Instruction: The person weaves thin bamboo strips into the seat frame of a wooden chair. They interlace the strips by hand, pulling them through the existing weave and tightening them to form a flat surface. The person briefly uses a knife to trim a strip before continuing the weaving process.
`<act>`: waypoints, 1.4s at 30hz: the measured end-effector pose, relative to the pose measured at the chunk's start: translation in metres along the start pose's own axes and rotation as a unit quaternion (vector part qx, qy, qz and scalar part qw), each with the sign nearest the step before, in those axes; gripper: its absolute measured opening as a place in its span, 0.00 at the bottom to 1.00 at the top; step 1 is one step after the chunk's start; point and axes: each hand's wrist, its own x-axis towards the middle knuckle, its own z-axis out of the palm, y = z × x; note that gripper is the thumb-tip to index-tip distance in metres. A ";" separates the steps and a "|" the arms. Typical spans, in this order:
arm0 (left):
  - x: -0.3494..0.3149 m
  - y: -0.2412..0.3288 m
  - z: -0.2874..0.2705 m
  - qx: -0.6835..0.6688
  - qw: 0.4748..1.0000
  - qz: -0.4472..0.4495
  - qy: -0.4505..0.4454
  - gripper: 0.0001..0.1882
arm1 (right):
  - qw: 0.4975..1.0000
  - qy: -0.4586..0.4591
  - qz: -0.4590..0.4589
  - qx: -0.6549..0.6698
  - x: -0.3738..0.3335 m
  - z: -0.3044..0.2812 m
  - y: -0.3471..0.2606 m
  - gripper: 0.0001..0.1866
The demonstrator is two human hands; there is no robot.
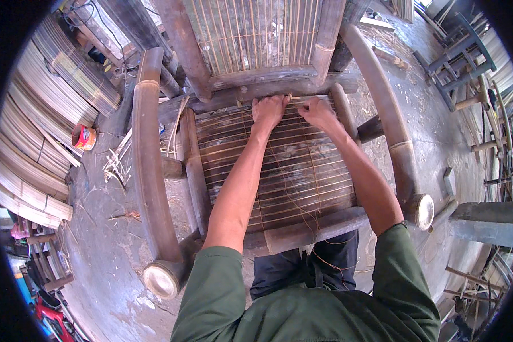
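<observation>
I see left hand [269,109] and right hand [319,112] over the bamboo seat [290,236], near its rear. Fingers [277,100] curl inward; I cannot tell what they grasp.

Above the seat [293,165], room lies between the forearms [244,179]; armrests [151,165] (thick bamboo) bar both sides.

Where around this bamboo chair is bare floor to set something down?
Bare floor: left of the left armrest, below the twig tuft, and between the right armrest and the dark furniture frame. Crowded: the far left, under stacked strips, and the seat's rear edge, where left hand and right hand are.
</observation>
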 end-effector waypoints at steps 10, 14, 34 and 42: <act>-0.004 -0.003 -0.004 0.017 1.000 -0.017 -0.013 0.20 | 0.949 -0.168 0.023 0.267 -0.012 -0.064 -0.017 0.19; -0.003 -0.009 0.003 0.023 0.999 -0.002 0.042 0.22 | 0.722 0.023 0.028 0.690 0.009 -0.022 -0.054 0.18; -0.016 0.004 -0.009 0.009 0.999 0.014 0.035 0.26 | 0.972 0.022 -0.086 0.218 -0.032 -0.194 -0.044 0.13; 0.016 0.019 0.012 -0.008 0.989 -0.139 0.046 0.23 | 0.916 0.177 -0.026 -0.360 0.022 -0.047 0.023 0.16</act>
